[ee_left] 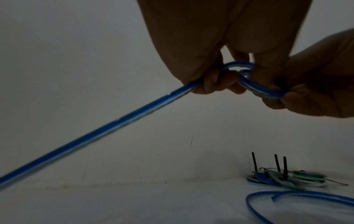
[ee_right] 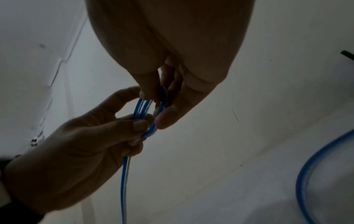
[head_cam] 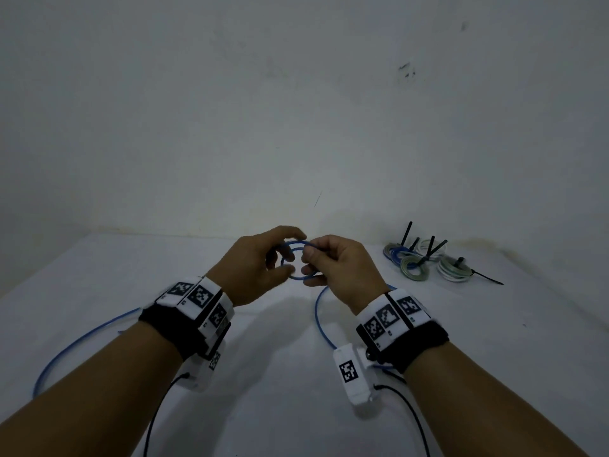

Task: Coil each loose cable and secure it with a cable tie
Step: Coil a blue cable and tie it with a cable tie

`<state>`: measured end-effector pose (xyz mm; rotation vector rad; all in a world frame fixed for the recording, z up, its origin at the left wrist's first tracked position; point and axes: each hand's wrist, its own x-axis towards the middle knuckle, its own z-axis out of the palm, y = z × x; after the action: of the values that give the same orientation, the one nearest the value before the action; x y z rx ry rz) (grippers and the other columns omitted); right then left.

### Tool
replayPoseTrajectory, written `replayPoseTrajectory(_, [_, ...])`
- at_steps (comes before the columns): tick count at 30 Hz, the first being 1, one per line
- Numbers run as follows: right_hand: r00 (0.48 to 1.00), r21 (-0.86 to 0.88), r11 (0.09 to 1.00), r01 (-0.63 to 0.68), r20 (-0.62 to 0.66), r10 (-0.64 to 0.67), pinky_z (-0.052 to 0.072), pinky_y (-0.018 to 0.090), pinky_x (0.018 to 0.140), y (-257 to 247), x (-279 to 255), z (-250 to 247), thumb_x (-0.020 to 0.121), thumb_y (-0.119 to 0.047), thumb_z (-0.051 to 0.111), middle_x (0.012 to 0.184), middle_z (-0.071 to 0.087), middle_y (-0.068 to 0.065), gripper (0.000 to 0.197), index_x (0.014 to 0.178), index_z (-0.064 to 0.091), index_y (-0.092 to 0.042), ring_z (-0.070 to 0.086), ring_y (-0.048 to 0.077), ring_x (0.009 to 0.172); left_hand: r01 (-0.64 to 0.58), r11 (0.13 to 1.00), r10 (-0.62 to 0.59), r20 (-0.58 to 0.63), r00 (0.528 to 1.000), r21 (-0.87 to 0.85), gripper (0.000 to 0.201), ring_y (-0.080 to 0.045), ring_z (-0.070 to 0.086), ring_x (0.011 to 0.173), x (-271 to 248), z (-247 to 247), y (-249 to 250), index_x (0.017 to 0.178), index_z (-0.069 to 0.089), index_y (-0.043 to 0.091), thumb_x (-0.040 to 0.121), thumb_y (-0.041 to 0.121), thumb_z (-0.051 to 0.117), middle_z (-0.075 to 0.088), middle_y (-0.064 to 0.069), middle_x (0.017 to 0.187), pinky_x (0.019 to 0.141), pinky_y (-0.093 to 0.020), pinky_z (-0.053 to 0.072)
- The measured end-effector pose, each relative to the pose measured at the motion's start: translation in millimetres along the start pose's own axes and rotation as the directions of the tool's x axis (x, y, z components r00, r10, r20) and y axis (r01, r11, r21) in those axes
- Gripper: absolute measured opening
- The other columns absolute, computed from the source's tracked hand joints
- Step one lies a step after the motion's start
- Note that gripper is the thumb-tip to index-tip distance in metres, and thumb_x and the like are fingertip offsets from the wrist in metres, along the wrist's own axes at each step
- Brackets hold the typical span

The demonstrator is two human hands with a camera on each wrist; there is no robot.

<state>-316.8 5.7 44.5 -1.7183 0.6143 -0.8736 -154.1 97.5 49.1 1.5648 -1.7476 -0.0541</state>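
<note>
A blue-and-white cable [head_cam: 298, 277] is wound into a small coil held in the air between both hands above the white table [head_cam: 99, 275]. My left hand [head_cam: 263, 258] pinches the coil's left side [ee_left: 228, 66], and a long straight run [ee_left: 107, 128] leaves it down to the left. My right hand [head_cam: 333, 262] pinches the coil's right side [ee_right: 151, 128] between thumb and fingers. The cable's loose remainder [head_cam: 321, 321] curves across the table below my right wrist, and another stretch [head_cam: 75, 341] arcs out to the left.
A pile of coiled cables [head_cam: 425, 262] in blue, green and white lies at the table's back right, bound with black cable ties [head_cam: 408, 232] that stick upward. A white wall [head_cam: 296, 110] rises right behind the table. Black leads [head_cam: 155, 413] hang from my wrist cameras.
</note>
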Motion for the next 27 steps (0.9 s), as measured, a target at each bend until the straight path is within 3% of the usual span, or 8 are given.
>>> replayPoseTrajectory(4, [0.998, 0.102, 0.993, -0.063, 0.012, 0.062, 0.061, 0.039, 0.071, -0.5, 0.4, 1.0, 0.093, -0.011, 0.064, 0.09, 0.072, 0.017, 0.012, 0.099, 0.068, -0.002, 0.073, 0.025, 0.083, 0.029, 0.999, -0.032, -0.207, 0.978, -0.017, 0.025, 0.0, 0.065, 0.079, 1.0, 3.0, -5.9, 0.111, 0.071, 0.022, 0.088, 0.014, 0.067, 0.074, 0.008, 0.094, 0.073, -0.009, 0.047])
replayPoseTrajectory(7, [0.999, -0.063, 0.997, -0.041, -0.003, 0.041, 0.061, 0.035, 0.075, 2.3, 2.6, -1.8, 0.088, -0.013, 0.069, 0.087, 0.074, 0.01, 0.012, 0.099, 0.072, -0.009, 0.073, 0.021, 0.082, 0.013, 0.998, -0.004, -0.156, 0.988, 0.056, 0.024, -0.005, 0.066, 0.087, 2.6, 1.2, -6.3, 0.111, 0.073, 0.019, 0.089, 0.013, 0.066, 0.074, 0.005, 0.1, 0.081, -0.013, 0.05])
replayPoseTrajectory(10, [0.995, -0.362, 0.928, 0.087, 0.069, -0.066, 0.055, 0.018, 0.079, 2.3, 1.0, -4.1, 0.086, -0.024, 0.072, 0.094, 0.074, -0.008, 0.027, 0.112, 0.073, -0.021, 0.069, 0.005, 0.088, -0.057, 0.986, 0.063, -0.034, 0.997, 0.156, 0.022, -0.011, 0.067, 0.083, 6.2, -4.8, -2.9, 0.108, 0.074, 0.02, 0.09, 0.012, 0.065, 0.074, 0.003, 0.095, 0.077, -0.023, 0.053])
replayPoseTrajectory(13, [0.99, -0.448, 0.886, 0.123, 0.12, -0.077, 0.053, 0.022, 0.079, -5.2, 0.7, -6.2, 0.087, -0.031, 0.071, 0.09, 0.075, -0.007, 0.019, 0.104, 0.077, -0.024, 0.068, 0.006, 0.085, -0.042, 0.987, 0.036, 0.041, 0.999, 0.158, 0.022, -0.005, 0.065, 0.085, 9.1, -7.5, 2.2, 0.108, 0.074, 0.02, 0.09, 0.012, 0.066, 0.074, 0.004, 0.096, 0.077, -0.011, 0.047])
replayPoseTrajectory(18, [0.975, -0.647, 0.748, 0.149, 0.222, -0.002, 0.045, 0.021, 0.067, -16.6, 4.3, -8.8, 0.086, -0.032, 0.072, 0.083, 0.07, -0.004, 0.015, 0.095, 0.075, -0.02, 0.062, 0.01, 0.077, 0.079, 0.997, -0.077, 0.08, 0.994, -0.019, 0.014, 0.003, 0.066, 0.083, 6.5, -10.7, 0.8, 0.095, 0.076, 0.025, 0.085, 0.016, 0.071, 0.074, 0.014, 0.086, 0.08, -0.018, 0.052])
replayPoseTrajectory(21, [0.981, -0.498, 0.856, 0.138, 0.19, -0.047, 0.052, 0.031, 0.073, -13.8, 3.2, -9.3, 0.087, -0.029, 0.072, 0.083, 0.072, 0.004, 0.01, 0.091, 0.075, -0.021, 0.067, 0.018, 0.08, 0.117, 0.984, -0.117, 0.008, 0.993, -0.131, 0.013, 0.005, 0.066, 0.082, 6.3, -12.6, -1.5, 0.097, 0.077, 0.026, 0.085, 0.022, 0.071, 0.073, 0.017, 0.085, 0.074, -0.01, 0.048])
replayPoseTrajectory(23, [0.994, -0.335, 0.938, 0.095, 0.09, -0.069, 0.053, 0.028, 0.07, -10.9, 1.8, -6.7, 0.088, -0.024, 0.071, 0.084, 0.073, 0.006, 0.006, 0.09, 0.075, -0.021, 0.067, 0.015, 0.078, 0.141, 0.973, -0.155, -0.069, 0.985, -0.183, 0.015, 0.003, 0.066, 0.076, 7.5, -13.1, -3.5, 0.1, 0.076, 0.025, 0.087, 0.026, 0.069, 0.073, 0.015, 0.082, 0.068, -0.006, 0.046])
replayPoseTrajectory(27, [0.996, 0.116, 0.992, -0.041, -0.075, 0.05, 0.058, 0.029, 0.074, -8.3, -1.0, 4.9, 0.088, -0.012, 0.07, 0.084, 0.072, 0.007, 0.008, 0.094, 0.075, -0.015, 0.065, 0.016, 0.078, 0.193, 0.953, -0.23, -0.139, 0.963, -0.235, 0.017, -0.004, 0.067, 0.069, 4.5, -9.6, -9.0, 0.101, 0.074, 0.026, 0.091, 0.032, 0.062, 0.074, 0.011, 0.081, 0.067, -0.013, 0.048])
